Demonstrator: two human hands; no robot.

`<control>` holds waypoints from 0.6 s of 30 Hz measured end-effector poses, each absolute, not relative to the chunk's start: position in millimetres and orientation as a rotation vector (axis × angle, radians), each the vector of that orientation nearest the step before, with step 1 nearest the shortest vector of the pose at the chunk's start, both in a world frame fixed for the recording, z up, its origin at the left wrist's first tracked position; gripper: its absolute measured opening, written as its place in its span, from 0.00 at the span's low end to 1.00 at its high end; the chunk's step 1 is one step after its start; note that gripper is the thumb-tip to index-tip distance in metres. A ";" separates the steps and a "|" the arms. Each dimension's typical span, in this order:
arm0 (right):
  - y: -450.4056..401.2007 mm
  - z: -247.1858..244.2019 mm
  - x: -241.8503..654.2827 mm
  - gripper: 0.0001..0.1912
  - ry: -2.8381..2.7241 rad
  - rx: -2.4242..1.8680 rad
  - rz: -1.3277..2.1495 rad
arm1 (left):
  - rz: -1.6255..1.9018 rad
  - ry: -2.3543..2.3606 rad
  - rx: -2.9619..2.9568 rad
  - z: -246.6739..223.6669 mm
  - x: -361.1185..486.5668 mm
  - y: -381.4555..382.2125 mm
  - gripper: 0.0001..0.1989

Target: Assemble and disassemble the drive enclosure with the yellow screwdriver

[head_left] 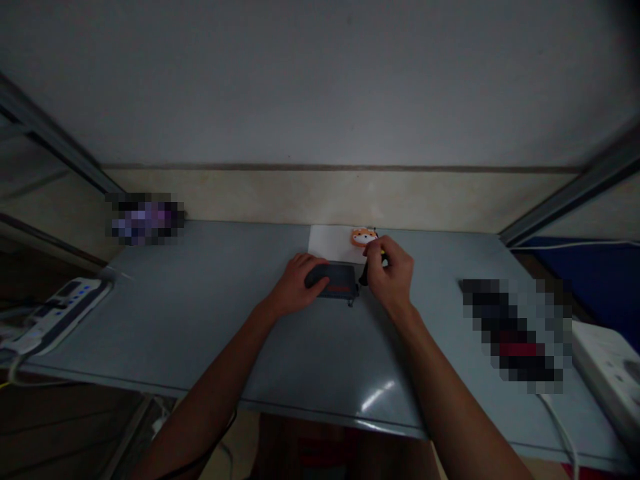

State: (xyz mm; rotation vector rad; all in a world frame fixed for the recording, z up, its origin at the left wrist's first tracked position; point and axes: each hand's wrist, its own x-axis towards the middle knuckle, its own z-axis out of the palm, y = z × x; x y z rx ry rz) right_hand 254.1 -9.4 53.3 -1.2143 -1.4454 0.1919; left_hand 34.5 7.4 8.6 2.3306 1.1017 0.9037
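A dark grey flat case (341, 279) with a reddish mark lies on the grey table (200, 313). Over its left end rests my left hand (300, 285), fingers on top and thumb along the near side. Just right of the case, my right hand (393, 272) is closed around a small black tool (365, 275), whose dark end points down near the case's right edge. Small metal bits hang at that corner. Behind the case lies a white sheet (327, 241), with an orange and white animal-face item (364, 237) at its right side, partly behind my right hand.
A white power strip (65, 317) sits at the left edge. Blurred-out objects stand at the back left (147, 221) and right (513, 333). A white box (607, 367) and cable are at the far right. A wall (320, 193) borders the back.
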 end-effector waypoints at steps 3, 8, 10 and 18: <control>-10.2 56.1 253.3 0.16 -1.390 -1.216 0.251 | 0.890 1.110 2.353 8.3 34.1 6.6 0.14; -8.0 61.8 254.8 0.17 -1.130 -1.263 0.364 | 0.823 1.100 2.498 15.4 40.2 -4.9 0.16; -5.0 61.6 257.3 0.17 -1.045 -1.272 0.386 | 0.790 1.042 2.549 18.1 45.6 -11.0 0.16; 4.9 51.6 268.8 0.16 -0.915 -1.285 0.434 | 0.769 0.916 2.569 19.8 54.1 -19.7 0.14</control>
